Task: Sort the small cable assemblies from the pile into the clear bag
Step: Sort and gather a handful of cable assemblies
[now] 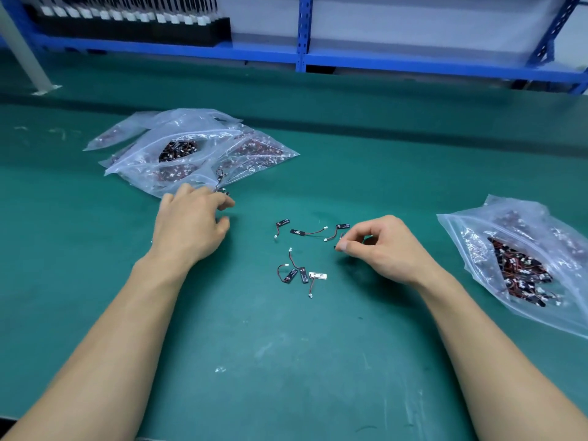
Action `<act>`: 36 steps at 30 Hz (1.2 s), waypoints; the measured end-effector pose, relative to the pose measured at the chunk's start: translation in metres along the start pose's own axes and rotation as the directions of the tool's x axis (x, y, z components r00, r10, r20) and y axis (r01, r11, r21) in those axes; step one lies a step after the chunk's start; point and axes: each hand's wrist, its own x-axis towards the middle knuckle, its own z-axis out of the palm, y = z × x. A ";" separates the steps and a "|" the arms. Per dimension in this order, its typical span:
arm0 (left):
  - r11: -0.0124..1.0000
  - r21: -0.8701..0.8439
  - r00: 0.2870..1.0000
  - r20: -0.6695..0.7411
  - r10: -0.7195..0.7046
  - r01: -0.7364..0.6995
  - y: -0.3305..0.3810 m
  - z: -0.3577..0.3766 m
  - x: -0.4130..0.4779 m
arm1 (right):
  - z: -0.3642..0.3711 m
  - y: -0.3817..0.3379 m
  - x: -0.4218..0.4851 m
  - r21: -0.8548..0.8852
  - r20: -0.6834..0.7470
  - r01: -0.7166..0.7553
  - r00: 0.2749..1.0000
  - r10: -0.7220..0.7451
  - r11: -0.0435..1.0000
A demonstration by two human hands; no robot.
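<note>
While I watch from far off, the green table [286,361] spreads out all around the pile of small cable assemblies [304,274]. A blue rack [304,33] stands far behind the pile.

A heap of clear bags [203,148] lies behind the pile and to its left, full of the same kind of parts. One more clear bag [515,259] lies well to the right of the pile, also with parts inside.

The left hand [187,224] is left of the pile, with its fingers bent. Its tips are at the near edge of the heap, where a looped cable piece [220,178] sits. It is blurry there, so I cannot tell if the hand has hold of it.

The right hand [381,246] is just right of the pile. Its thumb and first finger are pinched tight on one little assembly [336,246], and the other fingers are curled.

Six or so pieces lie in the pile, some touching each other.

I think the thin wires could hook together. Then lifting one would drag a second along and drop it. A floppy bag mouth could also fold shut, so a piece slides back out onto the table.
</note>
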 end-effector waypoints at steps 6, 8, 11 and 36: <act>1.000 -0.025 0.999 0.032 -0.006 0.006 -0.005 0.001 -0.002 | 0.000 0.001 0.000 -0.001 -0.033 -0.014 0.999 0.014 1.000; 0.996 -0.089 0.999 0.036 0.016 -0.013 -0.005 0.000 -0.002 | -0.001 0.001 0.000 0.003 -0.037 -0.011 0.999 0.011 1.000; 0.992 -0.125 1.000 0.016 0.016 -0.014 -0.008 -0.004 -0.002 | -0.002 0.001 0.000 0.003 -0.053 -0.002 0.999 0.002 1.000; 0.721 -0.667 0.974 -0.220 0.054 -0.190 0.023 0.004 -0.002 | 0.000 0.006 0.004 -0.014 -0.136 0.008 0.991 -0.010 1.000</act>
